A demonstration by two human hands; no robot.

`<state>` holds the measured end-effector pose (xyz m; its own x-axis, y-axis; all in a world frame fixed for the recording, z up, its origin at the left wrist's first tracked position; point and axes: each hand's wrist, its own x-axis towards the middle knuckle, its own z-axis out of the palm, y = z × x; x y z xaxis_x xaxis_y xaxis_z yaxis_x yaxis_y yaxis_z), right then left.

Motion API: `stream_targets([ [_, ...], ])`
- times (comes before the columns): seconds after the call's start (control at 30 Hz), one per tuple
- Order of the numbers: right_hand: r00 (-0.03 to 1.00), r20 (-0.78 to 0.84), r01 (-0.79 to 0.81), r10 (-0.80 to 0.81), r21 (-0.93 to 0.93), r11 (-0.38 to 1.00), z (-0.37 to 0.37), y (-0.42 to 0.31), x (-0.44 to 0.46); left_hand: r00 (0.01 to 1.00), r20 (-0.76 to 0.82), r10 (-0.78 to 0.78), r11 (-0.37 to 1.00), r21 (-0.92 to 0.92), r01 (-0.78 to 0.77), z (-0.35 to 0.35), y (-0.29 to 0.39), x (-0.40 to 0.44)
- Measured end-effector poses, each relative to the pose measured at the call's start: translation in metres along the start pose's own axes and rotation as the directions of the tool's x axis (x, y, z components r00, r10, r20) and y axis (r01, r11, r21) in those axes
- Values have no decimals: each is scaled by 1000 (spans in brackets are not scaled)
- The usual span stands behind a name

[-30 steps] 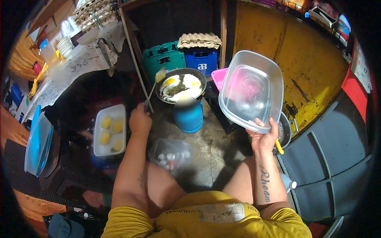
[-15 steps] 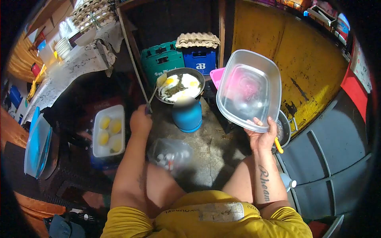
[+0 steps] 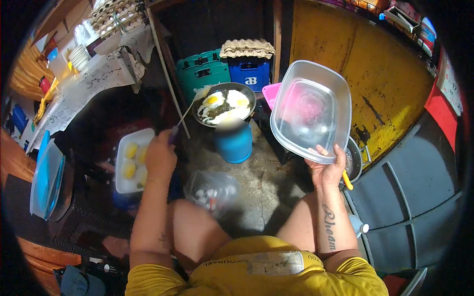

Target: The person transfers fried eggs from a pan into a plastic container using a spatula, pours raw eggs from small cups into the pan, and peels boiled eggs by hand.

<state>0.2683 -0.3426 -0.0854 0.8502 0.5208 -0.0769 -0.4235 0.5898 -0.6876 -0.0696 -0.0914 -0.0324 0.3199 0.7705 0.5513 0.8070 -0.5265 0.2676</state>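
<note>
While the spatula [image 3: 186, 114] slants away from the person with its blade at the left edge of the frying pan [image 3: 254, 109], its dark handle is grasped in the left hand [image 3: 160, 154], fingers wrapped round it. Whether the blade touches the pan cannot be told. The right hand [image 3: 328, 167] grips the near edge of a clear plastic container [image 3: 296, 142], thumb and fingers on its rim, and holds it tilted, open side toward the person, to the right of the pan. Fried eggs [image 3: 239, 100] lie in the pan over something dark green. Just in front is a blue canister [image 3: 234, 145], its top blurred, and nearer the person a clear bag [image 3: 212, 190] of white, egg-like things. Left of these, partly behind the left hand, a white tray [image 3: 129, 187] holds yellow rounds [image 3: 129, 170]. Behind the pan stand a green crate [image 3: 203, 75] and a blue crate [image 3: 248, 74], the latter topped by egg cartons [image 3: 248, 49]. A pink object [image 3: 271, 93] shows beside the container, and a pot [image 3: 356, 165] is partly hidden by it.
</note>
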Motion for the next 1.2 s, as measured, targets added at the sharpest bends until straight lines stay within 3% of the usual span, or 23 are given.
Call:
stream_targets([
  [0.2,998,5,-58,58,100,993,-3,0,1,989,112,94,977,182,-113,-39,-4,-2],
  [0.47,1000,-13,5,-5,2,1000,2,2,-3,957,174,233,928,254,-272,-54,3,11],
  [0.87,1000,-18,21,-21,20,1000,-2,-1,1,951,224,211,918,288,-272,-87,31,15],
  [1.1,999,-33,-11,14,65,998,3,-1,-3,945,255,204,903,325,-282,-66,32,27],
  [1.2,999,7,-35,34,93,995,-1,1,-1,939,194,283,884,328,-334,-49,26,30],
])
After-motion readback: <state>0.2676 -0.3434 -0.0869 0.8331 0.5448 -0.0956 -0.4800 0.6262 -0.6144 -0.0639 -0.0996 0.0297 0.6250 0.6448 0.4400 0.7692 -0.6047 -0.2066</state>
